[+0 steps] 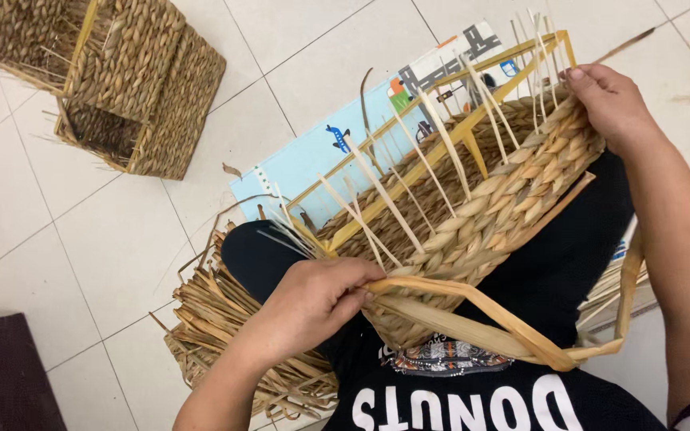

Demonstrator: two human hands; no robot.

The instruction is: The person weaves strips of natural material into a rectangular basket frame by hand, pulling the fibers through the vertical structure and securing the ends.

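Closest in, the left hand (309, 307) pinches the end of a long flat tan reed strip (481, 315) right at the near edge of the half-woven straw basket on a yellow wire frame (473, 199), which rests across the lap. The strip loops off to the right; it looks light, floppy and likely to crease, so holding it near the weave seems best. The right hand (612, 104) has its grip closed over the basket's far braided edge. The basket looks light and fairly stiff thanks to the frame. A pile of loose reeds (217, 319) lies on the tile floor (105, 239), with two finished woven baskets (121, 80) farther off.
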